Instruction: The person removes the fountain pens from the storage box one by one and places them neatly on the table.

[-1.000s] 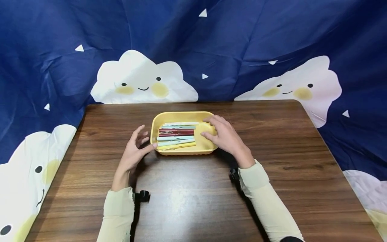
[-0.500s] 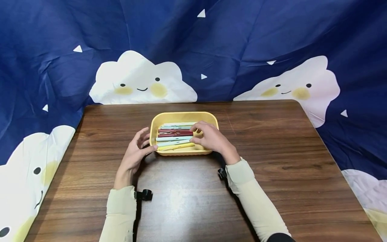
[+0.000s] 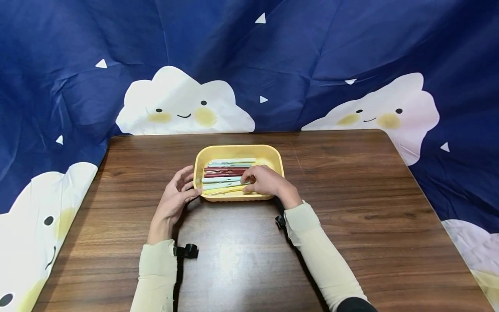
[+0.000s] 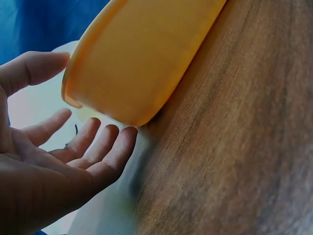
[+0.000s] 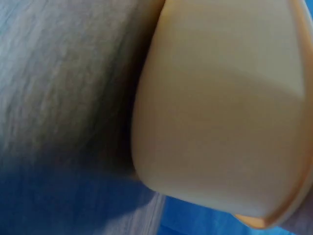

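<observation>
A yellow plastic tray (image 3: 269, 157) holds several pens side by side: a white pen (image 3: 230, 160) at the back, dark red pens (image 3: 220, 175) midway, light blue pens (image 3: 218, 180), and a yellow pen (image 3: 222, 190) nearest the front. My left hand (image 3: 173, 198) is at the tray's left end, thumb tip at the rim; in the left wrist view its other fingers (image 4: 105, 152) are loosely bent beside the wall. Inside the tray, my right hand (image 3: 267, 180) has bent fingers and thumb at the right ends of the front pens. I cannot tell whether it pinches the yellow pen.
The tray stands on a brown wood-grain table (image 3: 351, 208), close to its back edge. Behind hangs a blue cloth (image 3: 288, 56) with white clouds. The tray's end wall (image 5: 220, 107) fills much of the right wrist view.
My right hand has moved left from the tray's right rim, then forward toward the front pens, its thumb and finger drawing closer together. The left hand has stayed at the tray's left end.
</observation>
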`<state>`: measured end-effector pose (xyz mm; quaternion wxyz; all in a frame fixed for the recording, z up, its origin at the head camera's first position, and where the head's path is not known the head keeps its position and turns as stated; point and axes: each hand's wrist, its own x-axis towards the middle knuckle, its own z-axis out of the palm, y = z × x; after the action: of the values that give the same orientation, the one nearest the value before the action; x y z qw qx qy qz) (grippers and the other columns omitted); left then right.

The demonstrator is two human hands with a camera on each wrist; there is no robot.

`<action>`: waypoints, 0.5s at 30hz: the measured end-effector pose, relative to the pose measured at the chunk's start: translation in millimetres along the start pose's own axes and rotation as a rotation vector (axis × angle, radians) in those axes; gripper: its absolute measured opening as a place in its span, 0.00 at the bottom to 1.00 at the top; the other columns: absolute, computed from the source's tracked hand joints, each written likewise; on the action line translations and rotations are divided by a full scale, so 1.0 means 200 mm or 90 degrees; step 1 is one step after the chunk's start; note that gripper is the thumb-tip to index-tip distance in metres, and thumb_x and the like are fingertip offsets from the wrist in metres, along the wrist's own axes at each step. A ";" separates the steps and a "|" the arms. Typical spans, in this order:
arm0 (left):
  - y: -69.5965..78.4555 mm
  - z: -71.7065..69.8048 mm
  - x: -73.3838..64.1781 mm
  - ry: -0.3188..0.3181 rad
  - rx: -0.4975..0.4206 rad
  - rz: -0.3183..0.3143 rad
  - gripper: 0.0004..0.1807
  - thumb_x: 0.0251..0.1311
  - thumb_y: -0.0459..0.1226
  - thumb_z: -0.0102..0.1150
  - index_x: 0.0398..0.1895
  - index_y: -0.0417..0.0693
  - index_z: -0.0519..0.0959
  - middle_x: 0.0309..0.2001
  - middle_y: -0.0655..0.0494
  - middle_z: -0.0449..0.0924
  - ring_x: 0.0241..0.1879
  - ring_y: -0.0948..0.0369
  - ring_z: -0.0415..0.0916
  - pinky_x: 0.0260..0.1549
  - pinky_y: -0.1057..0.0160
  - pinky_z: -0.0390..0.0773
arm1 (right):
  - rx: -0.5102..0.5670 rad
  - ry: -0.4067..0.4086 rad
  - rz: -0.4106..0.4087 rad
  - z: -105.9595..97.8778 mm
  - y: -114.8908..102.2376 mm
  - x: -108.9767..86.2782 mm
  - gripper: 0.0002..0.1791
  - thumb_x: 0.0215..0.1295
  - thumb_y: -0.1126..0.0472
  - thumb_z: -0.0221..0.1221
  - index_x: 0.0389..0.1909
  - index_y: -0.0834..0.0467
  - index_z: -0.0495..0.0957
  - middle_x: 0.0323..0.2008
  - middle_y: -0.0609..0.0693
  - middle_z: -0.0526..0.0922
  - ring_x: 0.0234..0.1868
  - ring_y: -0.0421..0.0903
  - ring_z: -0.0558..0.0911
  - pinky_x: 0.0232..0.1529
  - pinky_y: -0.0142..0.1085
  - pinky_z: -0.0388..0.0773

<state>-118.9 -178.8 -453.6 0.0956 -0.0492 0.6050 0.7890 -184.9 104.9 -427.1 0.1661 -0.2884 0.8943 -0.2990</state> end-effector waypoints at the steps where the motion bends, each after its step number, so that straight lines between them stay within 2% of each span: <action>1: 0.00 0.00 0.00 0.000 0.003 -0.004 0.44 0.56 0.18 0.59 0.76 0.43 0.57 0.70 0.37 0.61 0.63 0.50 0.69 0.45 0.67 0.82 | -0.008 -0.006 0.002 0.01 0.00 0.00 0.10 0.62 0.61 0.71 0.44 0.57 0.87 0.42 0.48 0.85 0.42 0.44 0.80 0.47 0.38 0.79; 5: -0.02 -0.02 -0.01 -0.001 0.013 -0.015 0.44 0.56 0.17 0.59 0.76 0.42 0.58 0.70 0.37 0.62 0.61 0.52 0.70 0.44 0.67 0.82 | -0.024 -0.014 0.009 0.03 -0.01 0.01 0.12 0.62 0.62 0.71 0.46 0.56 0.88 0.46 0.48 0.85 0.45 0.45 0.81 0.49 0.37 0.79; 15: -0.01 -0.01 0.02 -0.027 0.017 -0.012 0.44 0.55 0.18 0.59 0.77 0.39 0.56 0.70 0.36 0.61 0.60 0.53 0.71 0.43 0.66 0.82 | -0.035 -0.032 0.039 0.02 -0.02 0.02 0.11 0.62 0.66 0.70 0.46 0.55 0.89 0.44 0.46 0.88 0.45 0.42 0.84 0.48 0.35 0.80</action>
<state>-122.5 -180.8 -456.2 0.1164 -0.0364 0.6128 0.7808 -184.5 97.4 -427.4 0.1893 -0.2727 0.9062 -0.2620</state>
